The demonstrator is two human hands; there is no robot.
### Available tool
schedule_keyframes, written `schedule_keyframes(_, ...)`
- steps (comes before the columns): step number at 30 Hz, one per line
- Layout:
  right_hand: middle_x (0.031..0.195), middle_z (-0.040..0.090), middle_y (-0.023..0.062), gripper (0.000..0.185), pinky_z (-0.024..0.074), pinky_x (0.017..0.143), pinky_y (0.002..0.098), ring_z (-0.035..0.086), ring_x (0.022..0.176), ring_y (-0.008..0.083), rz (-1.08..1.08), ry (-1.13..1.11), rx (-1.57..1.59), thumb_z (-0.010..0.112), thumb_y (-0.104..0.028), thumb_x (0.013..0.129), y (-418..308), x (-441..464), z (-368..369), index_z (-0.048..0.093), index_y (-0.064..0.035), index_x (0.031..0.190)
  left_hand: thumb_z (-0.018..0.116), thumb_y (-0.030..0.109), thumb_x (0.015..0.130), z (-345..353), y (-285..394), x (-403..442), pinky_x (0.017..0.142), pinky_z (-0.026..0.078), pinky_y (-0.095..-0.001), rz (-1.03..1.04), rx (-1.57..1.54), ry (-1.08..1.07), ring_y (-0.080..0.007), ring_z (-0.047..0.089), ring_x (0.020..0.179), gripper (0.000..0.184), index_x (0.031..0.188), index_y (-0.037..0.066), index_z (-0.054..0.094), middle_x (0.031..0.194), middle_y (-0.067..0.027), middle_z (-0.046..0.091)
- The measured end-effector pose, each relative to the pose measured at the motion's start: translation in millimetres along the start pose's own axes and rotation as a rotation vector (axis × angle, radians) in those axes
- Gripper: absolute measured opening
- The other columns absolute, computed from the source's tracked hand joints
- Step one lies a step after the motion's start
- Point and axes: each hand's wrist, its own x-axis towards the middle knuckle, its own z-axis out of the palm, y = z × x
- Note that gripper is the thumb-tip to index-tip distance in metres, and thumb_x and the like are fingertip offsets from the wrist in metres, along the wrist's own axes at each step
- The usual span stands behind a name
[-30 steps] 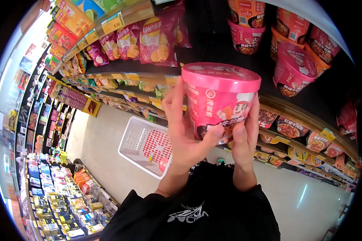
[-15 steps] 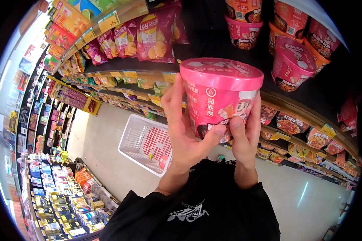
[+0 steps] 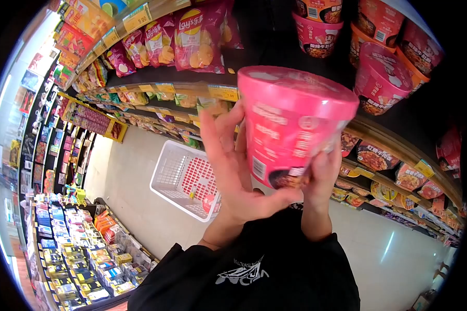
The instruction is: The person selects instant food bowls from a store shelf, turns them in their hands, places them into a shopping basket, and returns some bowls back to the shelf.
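Grip closed around the base and R side of a pink instant-noodle cup point(image 3: 296, 127): R hand point(image 3: 324, 173) has its fingers curled in on the wall, low down. L hand point(image 3: 238, 181) frames the opposite side, index finger point(image 3: 208, 129) raised clear, thumb point(image 3: 283, 199) reaching beneath to the lower edge; w/ the other fingers partly hidden behind the cup, can't tell how firmly that grip bears. Cup is held up in front of a black T-shirt point(image 3: 290, 264), tilted slightly, lid on, small print too blurred to read, barcode point(image 3: 258, 168) toward the camera.

Status, as far as visible: cup is off the shelf and in hand, unopened, not in the white plastic basket point(image 3: 176, 206), which sits on the floor point(image 3: 135, 160) below and to the L w/ a pink item point(image 3: 208, 202) and a small yellow one inside.

Bkgd: Lay's bags point(image 3: 194, 41) line the black shelf point(image 3: 155, 80) at upper L; a pink cup point(image 3: 316, 39) w/ an orange one stacked on it stands beyond the held cup, and another pink cup point(image 3: 381, 83), tilted, is at upper R beside more stacked cups. Noodle bowls point(image 3: 376, 155) fill the tier below, R; small boxed pkgs point(image 3: 83, 259) cover a display at lower L.
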Motion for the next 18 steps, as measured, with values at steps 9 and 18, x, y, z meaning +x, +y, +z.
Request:
schedule_keyframes(9,0.12,0.062,0.0124,0.057,0.056,0.086,0.0343,0.065,0.102,0.0199,0.131,0.002,0.431,0.043,-0.05,0.099,15.6,9.7,-8.5,0.048,-0.0028,0.13,0.085,0.046,0.069,1.6,-4.3,-3.7,0.111,0.031,-0.0413,0.106,0.359,0.013,-0.0305,0.032,0.136,0.114,0.147,-0.01,0.025,0.142,-0.0202,0.029)
schedule_keyframes(18,0.127,0.058,0.0098,0.057,0.0497,0.096,0.0343,0.059,0.113,0.0168,0.263,-0.141,0.42,0.046,-0.048,0.1,26.8,11.7,-23.5,0.043,-0.004,0.136,0.087,0.042,0.067,-2.4,-10.9,-3.9,0.111,0.034,-0.0448,0.148,0.404,0.021,-0.0335,0.033,0.136,0.102,0.143,-0.004,0.036,0.143,-0.0225,0.03)
